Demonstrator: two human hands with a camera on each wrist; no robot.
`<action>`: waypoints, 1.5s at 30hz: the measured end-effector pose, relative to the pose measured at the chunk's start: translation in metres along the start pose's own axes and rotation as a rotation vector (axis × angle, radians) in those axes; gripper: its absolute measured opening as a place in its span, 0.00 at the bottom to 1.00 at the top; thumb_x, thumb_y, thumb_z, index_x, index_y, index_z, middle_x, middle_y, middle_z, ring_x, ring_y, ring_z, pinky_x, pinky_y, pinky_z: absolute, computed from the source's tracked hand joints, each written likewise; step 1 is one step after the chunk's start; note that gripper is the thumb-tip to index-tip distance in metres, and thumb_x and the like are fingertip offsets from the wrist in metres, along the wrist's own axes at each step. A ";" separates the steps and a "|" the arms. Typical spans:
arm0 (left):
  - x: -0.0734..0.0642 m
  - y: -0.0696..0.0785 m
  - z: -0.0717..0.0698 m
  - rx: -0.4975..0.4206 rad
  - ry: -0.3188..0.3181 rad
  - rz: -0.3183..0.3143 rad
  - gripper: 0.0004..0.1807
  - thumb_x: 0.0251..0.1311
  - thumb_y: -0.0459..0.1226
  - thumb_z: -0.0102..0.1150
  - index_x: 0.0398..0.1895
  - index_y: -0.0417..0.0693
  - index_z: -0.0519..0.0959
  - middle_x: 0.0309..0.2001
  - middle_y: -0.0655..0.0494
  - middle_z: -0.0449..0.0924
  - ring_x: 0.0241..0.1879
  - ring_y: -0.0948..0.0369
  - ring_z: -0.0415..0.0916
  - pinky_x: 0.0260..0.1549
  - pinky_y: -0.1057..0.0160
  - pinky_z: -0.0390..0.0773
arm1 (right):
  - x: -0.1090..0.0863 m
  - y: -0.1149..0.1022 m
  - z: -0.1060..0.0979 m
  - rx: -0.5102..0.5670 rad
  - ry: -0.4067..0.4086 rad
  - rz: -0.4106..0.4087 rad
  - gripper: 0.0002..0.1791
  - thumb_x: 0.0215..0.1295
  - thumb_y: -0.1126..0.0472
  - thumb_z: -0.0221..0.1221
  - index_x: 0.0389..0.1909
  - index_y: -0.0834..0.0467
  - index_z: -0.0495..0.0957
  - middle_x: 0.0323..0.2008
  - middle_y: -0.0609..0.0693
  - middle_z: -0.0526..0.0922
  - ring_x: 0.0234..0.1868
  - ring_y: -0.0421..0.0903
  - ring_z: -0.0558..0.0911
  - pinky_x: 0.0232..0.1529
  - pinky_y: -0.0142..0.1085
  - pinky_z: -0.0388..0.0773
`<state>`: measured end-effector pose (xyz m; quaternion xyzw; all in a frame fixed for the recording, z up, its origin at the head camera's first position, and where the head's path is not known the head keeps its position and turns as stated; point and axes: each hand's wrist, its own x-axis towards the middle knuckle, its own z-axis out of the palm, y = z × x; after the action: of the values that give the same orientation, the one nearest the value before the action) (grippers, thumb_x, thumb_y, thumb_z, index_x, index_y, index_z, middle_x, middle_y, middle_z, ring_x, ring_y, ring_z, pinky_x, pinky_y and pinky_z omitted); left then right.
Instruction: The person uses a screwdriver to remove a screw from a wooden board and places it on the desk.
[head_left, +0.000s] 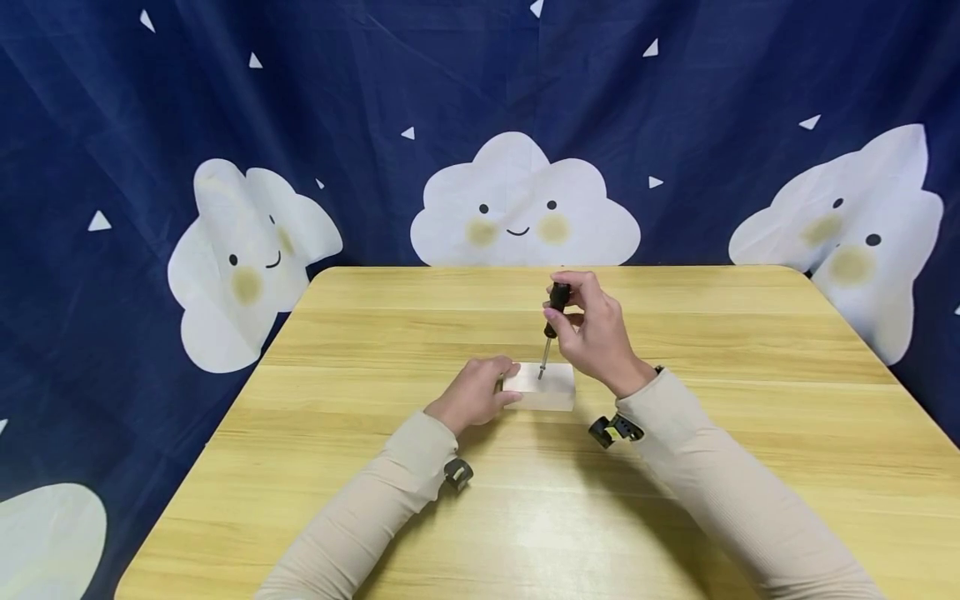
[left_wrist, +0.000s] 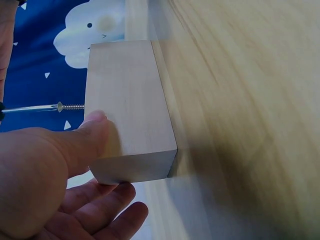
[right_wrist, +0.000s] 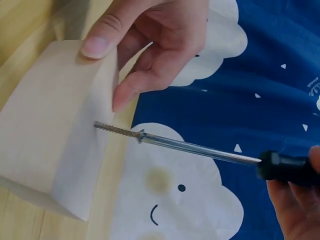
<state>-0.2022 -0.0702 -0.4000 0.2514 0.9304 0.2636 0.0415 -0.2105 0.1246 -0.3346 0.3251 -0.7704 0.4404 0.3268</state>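
A pale wooden block (head_left: 538, 398) lies on the table in the head view. My left hand (head_left: 474, 390) grips its left end, the thumb on the near side and the fingers at the far side. Above the block, my right hand (head_left: 596, 329) holds a screwdriver (head_left: 557, 310) by its black handle, shaft pointing down and slightly tilted. At the shaft's tip stands a screw (right_wrist: 117, 129), its head against the driver and its point touching the block's top face. Most of the screw's thread shows in the left wrist view.
The wooden table (head_left: 337, 500) stretches out around both hands. Behind it hangs a dark blue curtain (head_left: 360, 75) printed with white clouds and small triangles. A dark wrist camera (head_left: 617, 431) sits at the right cuff, and another camera (head_left: 458, 473) at the left.
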 end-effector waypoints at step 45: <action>0.000 0.000 0.000 0.001 -0.008 0.000 0.23 0.59 0.39 0.66 0.56 0.39 0.76 0.56 0.47 0.79 0.58 0.52 0.75 0.60 0.59 0.73 | -0.002 0.003 0.004 -0.019 0.101 0.001 0.25 0.55 0.76 0.66 0.56 0.66 0.74 0.41 0.63 0.77 0.36 0.54 0.84 0.33 0.25 0.82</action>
<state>-0.2026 -0.0703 -0.3998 0.2524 0.9303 0.2623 0.0451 -0.2128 0.1227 -0.3394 0.2990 -0.7572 0.4491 0.3681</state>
